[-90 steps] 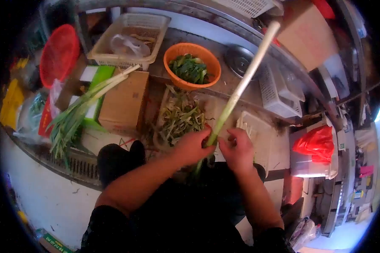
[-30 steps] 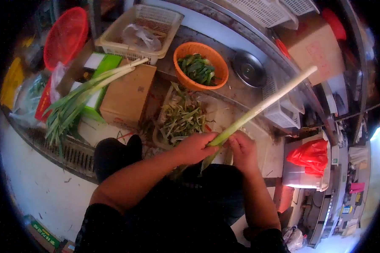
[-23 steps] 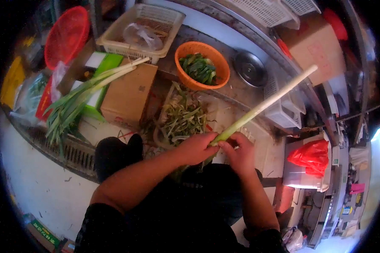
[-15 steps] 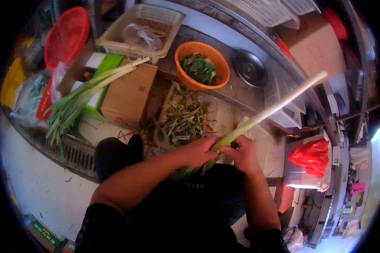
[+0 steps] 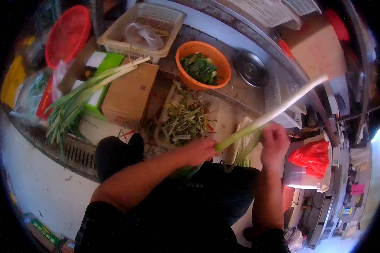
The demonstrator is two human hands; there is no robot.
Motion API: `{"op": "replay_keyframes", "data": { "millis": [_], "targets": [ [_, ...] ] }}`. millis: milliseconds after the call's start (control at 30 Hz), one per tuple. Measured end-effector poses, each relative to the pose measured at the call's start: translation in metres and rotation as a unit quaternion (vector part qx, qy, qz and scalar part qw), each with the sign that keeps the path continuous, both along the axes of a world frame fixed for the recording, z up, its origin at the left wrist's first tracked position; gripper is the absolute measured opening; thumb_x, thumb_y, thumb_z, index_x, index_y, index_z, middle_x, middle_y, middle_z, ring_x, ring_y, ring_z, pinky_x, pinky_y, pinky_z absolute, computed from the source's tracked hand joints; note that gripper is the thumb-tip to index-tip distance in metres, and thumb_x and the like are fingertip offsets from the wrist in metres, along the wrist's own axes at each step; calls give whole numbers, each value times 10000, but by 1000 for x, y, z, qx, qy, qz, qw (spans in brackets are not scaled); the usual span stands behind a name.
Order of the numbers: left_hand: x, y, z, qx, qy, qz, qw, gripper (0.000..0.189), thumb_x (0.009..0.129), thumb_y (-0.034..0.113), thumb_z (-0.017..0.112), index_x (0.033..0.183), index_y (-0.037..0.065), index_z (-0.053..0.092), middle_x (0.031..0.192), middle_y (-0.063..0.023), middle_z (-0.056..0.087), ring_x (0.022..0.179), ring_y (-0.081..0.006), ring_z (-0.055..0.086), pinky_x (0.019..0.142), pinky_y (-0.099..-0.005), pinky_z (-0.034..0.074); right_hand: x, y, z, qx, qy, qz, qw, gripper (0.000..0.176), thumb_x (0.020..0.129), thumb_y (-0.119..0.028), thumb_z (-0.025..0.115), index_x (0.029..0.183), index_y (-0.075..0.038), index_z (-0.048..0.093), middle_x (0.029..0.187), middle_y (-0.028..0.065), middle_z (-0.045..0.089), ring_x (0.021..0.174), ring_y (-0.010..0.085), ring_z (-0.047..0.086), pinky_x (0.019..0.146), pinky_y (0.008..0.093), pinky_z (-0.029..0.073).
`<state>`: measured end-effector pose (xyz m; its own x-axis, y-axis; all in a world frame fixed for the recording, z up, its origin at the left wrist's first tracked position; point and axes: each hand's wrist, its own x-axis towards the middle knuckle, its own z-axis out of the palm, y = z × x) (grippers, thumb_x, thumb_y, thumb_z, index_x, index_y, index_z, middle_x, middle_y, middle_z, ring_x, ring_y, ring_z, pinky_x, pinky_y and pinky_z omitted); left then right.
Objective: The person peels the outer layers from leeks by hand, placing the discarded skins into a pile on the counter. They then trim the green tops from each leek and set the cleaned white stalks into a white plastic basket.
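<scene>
My left hand (image 5: 201, 151) is wrapped round the green lower part of a long leek (image 5: 278, 110). Its white stem slants up to the right, away from me. My right hand (image 5: 275, 142) is beside the stem, fingers pinched and a little blurred, on a green strip of leaf (image 5: 253, 145) that hangs off the leek. Beneath the stem lies a pale bundle of leeks (image 5: 242, 128), partly hidden. In front of my left hand, a heap of leaf scraps (image 5: 183, 118) fills a shallow tray.
Several more leeks (image 5: 95, 82) lie across a cardboard box (image 5: 128, 95) at left. An orange basket (image 5: 223, 78) holds cut greens, with a dark metal lid (image 5: 251, 68) beside it. Behind stand a cream crate (image 5: 173, 31) and a red basin (image 5: 67, 36). A white bin (image 5: 297, 179) with a red bag is at right.
My right hand has moved from beside my left hand outward to the right, drawing a green strip away from the stem. My left hand stays on the leek.
</scene>
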<state>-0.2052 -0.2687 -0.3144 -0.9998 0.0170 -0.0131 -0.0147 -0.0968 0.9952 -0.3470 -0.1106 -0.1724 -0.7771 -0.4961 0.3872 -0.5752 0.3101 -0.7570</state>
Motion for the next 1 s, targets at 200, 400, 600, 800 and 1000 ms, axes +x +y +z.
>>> {"op": "replay_keyframes", "data": {
  "millis": [200, 400, 600, 800, 1000],
  "targets": [
    [7, 11, 1, -174, 59, 145, 972, 295, 873, 218, 543, 1085, 15, 575, 853, -88, 638, 756, -181, 610, 690, -328, 477, -13, -2, 54, -187, -120, -30, 975, 106, 916, -116, 603, 835, -53, 578, 750, 20, 589, 554, 59, 455, 480, 188, 339],
    [2, -5, 13, 103, -33, 193, 975, 322, 932, 287, 497, 1098, 15, 544, 831, -65, 607, 708, -133, 561, 669, -284, 458, -35, 10, 99, -325, -133, 12, 936, 92, 942, -145, 565, 908, -78, 512, 907, 152, 676, 535, 109, 535, 438, 224, 429],
    [-5, -18, 5, 179, -40, 206, 961, 282, 968, 307, 416, 938, 45, 517, 680, -19, 452, 600, -116, 419, 571, -271, 378, -35, 8, 55, -304, -134, -28, 943, 91, 941, -98, 535, 1011, -47, 506, 934, 137, 664, 647, 166, 628, 532, 256, 486],
    [0, -19, 11, 42, -16, 222, 974, 300, 946, 209, 485, 1174, 19, 523, 831, -76, 539, 726, -174, 527, 668, -317, 453, -5, -19, -40, -132, -290, -2, 948, 367, 883, -118, 621, 1206, -18, 478, 1048, 144, 615, 832, 238, 643, 741, 327, 532],
    [8, -9, 28, -198, 66, 271, 940, 428, 865, 156, 610, 1234, -19, 482, 1089, -229, 544, 1021, -396, 548, 878, -456, 444, 46, -43, -34, 203, -5, 117, 972, 269, 833, -157, 694, 1053, -44, 587, 971, 105, 651, 815, 226, 645, 699, 340, 518]
  ]
}}
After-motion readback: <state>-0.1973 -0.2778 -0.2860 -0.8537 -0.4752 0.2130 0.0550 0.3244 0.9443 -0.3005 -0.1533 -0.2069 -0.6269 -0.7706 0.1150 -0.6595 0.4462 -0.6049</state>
